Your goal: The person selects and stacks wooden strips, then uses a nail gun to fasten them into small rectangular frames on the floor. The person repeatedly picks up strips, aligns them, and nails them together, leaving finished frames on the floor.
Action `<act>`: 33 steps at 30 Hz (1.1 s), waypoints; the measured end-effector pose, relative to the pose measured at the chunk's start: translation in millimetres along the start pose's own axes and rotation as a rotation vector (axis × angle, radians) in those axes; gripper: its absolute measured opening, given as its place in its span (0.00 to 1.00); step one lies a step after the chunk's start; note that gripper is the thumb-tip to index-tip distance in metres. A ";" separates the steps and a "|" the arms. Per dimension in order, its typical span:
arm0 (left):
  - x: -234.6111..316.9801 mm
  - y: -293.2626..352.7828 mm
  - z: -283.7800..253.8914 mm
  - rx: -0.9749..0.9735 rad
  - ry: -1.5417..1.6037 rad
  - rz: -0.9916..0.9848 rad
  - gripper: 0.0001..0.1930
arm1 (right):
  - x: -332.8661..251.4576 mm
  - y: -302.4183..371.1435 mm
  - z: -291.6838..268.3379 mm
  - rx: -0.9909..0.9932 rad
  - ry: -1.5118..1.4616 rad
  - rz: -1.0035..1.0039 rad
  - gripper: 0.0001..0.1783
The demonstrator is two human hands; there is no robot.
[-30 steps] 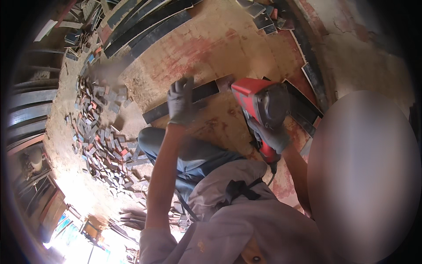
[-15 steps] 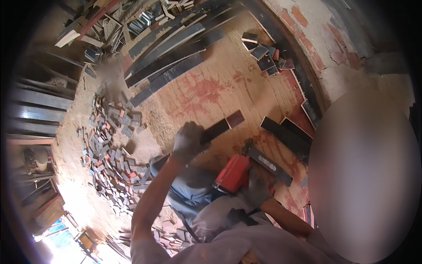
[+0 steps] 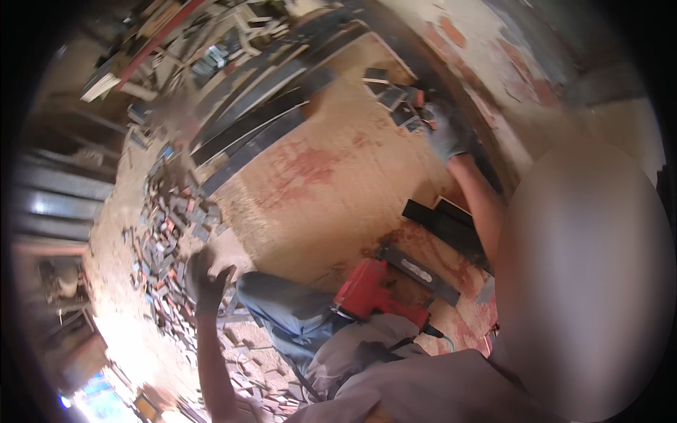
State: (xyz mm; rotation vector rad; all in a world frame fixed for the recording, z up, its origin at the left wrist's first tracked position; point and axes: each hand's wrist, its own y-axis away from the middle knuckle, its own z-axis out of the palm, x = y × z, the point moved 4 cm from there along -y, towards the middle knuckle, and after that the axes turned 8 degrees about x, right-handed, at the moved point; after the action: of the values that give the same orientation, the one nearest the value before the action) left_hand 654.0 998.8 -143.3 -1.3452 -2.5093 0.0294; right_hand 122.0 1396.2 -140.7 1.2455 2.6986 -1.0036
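Observation:
My right hand [image 3: 446, 132], in a grey glove, reaches forward to a small cluster of dark wooden blocks [image 3: 392, 96] at the far right of the plywood board. Its fingers touch the near side of the cluster, but blur hides whether they grip a block. My left hand [image 3: 204, 280], also gloved, is over the left-hand heap of small wood offcuts [image 3: 166, 236], thumb and fingers apart, nothing visible in it. A red nail gun [image 3: 365, 287] with a black magazine [image 3: 416, 270] lies close in front of me, by my leg, untouched.
Dark painted wood strips [image 3: 261, 130] lie across the far left of the board [image 3: 317, 204]. Shorter dark pieces [image 3: 446, 227] rest at its right side. An air hose [image 3: 446, 342] leaves the nail gun's handle. A plastered wall [image 3: 486, 63] stands at the far right.
My right hand has let go of the nail gun and moved forward to the blocks. My left hand has swung left; the dark wood strip it held has left the board's middle.

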 end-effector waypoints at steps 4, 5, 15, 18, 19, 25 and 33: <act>45.0 -97.3 67.5 0.037 0.058 0.072 0.40 | 21.0 -9.0 36.5 -0.029 -0.067 -0.201 0.15; 50.5 -115.7 76.6 0.079 0.036 0.093 0.40 | 14.0 -9.7 43.7 -0.090 -0.052 -0.154 0.15; 63.8 -209.6 138.9 -0.013 0.023 0.177 0.26 | -3.6 75.2 0.5 0.059 -0.237 0.077 0.25; 115.5 -160.2 123.1 -0.104 -0.024 0.256 0.20 | -36.3 122.2 -30.6 -0.027 -0.566 0.293 0.27; 124.8 -132.6 122.8 -0.100 -0.003 0.303 0.20 | -50.2 132.1 -35.4 -0.041 -0.587 0.269 0.27; 131.5 -33.4 113.1 -0.299 0.121 0.275 0.30 | -137.6 152.4 -27.6 -0.223 -0.565 -0.024 0.30; 237.1 -36.1 113.4 -0.082 0.306 0.275 0.50 | -168.2 168.6 12.1 -0.397 -0.461 -0.134 0.28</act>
State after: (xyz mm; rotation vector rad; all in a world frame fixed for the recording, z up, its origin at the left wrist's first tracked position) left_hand 471.3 1185.9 -187.9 -1.5851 -2.0824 -0.2068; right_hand 349.6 1355.8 -199.4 0.6744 2.4646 -0.6165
